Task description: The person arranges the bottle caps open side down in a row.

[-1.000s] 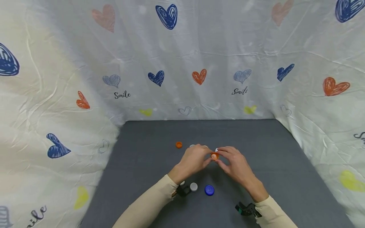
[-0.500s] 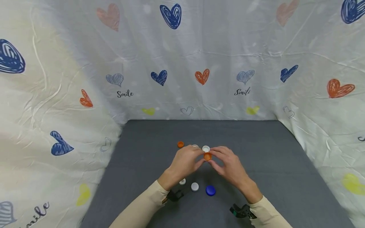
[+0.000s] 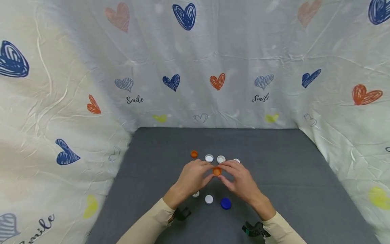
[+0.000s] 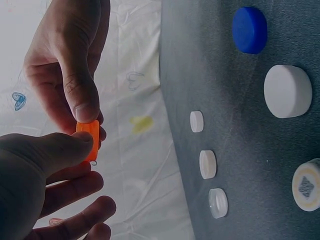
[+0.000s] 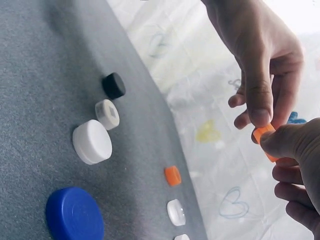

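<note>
Both hands pinch one small orange bottle cap (image 3: 217,171), held up above the dark table. My left hand (image 3: 190,178) grips its left side between thumb and fingertips, and my right hand (image 3: 242,179) grips the right side the same way. In the left wrist view the orange cap (image 4: 89,137) is seen edge-on between the two thumbs, with the left hand's other fingers spread loosely below. From the right wrist, fingers and thumbs cover much of the orange cap (image 5: 265,140).
Behind the hands lie another orange cap (image 3: 194,154) and white caps (image 3: 209,158), (image 3: 221,159), (image 3: 236,161). Nearer the body are a blue cap (image 3: 225,203), a white cap (image 3: 209,199) and a marked white cap (image 5: 107,114). A black cap (image 5: 114,85) shows in the right wrist view.
Both hands have moved left and slightly nearer with the orange cap, uncovering white caps behind them. The orange cap has turned in the fingers. The head view has shifted slightly.
</note>
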Available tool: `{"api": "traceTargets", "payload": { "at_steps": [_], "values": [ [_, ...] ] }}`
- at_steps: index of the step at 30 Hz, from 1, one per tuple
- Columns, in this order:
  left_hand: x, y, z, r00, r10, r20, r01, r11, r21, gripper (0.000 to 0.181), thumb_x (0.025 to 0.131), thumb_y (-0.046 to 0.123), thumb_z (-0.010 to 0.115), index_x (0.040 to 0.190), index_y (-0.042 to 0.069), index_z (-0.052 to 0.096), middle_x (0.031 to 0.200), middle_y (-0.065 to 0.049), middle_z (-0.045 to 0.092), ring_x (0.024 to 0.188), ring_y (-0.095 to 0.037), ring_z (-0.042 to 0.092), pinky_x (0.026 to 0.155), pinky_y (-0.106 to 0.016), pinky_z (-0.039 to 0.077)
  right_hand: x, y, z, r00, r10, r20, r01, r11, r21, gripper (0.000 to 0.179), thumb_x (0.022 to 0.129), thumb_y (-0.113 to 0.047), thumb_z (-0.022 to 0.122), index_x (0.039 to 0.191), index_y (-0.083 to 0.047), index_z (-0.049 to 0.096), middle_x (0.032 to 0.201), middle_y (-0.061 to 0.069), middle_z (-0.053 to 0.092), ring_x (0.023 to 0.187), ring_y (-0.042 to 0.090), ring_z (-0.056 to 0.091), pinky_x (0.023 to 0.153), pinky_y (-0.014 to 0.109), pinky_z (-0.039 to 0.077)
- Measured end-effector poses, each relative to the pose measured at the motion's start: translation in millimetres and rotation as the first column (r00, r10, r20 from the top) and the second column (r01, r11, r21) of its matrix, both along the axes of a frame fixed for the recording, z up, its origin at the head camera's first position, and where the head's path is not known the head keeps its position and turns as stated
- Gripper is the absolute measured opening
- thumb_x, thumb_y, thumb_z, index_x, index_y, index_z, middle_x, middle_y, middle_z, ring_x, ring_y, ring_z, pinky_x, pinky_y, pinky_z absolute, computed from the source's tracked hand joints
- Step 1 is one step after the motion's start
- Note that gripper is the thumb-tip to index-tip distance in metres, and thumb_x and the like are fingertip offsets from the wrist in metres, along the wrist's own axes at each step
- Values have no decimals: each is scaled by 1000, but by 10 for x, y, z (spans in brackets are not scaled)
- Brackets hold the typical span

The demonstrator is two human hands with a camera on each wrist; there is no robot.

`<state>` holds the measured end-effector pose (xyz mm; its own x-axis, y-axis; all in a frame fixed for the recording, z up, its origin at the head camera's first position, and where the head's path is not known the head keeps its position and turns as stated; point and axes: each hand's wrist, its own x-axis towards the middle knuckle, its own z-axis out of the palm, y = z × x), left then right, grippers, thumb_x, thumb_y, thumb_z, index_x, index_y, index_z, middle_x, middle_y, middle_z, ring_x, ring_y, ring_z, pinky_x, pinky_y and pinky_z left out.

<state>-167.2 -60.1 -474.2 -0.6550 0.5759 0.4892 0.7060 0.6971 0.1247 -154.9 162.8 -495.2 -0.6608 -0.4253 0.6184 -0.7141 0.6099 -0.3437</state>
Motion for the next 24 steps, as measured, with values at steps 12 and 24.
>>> {"api": "traceTargets", "payload": {
  "at_steps": [12,24],
  "values": [
    [17,-43,-69,999,-4,-32,5,1000,29,30,83,33,83,110,19,76,104,6,75,88,-10,68,78,-27,57,15,-29,-17,1000,-5,23,5,1000,-2,37,81,-21,85,115,-10,74,119,3,69,111,20,64,93,43,55],
    [9,-85,-139,977,-123,-173,153,973,175,34,80,18,86,112,13,75,108,2,74,97,-12,68,88,-27,56,43,-19,14,996,-18,89,21,999,-33,33,89,-27,78,119,-15,72,121,-1,68,112,16,64,94,40,55]
  ]
}}
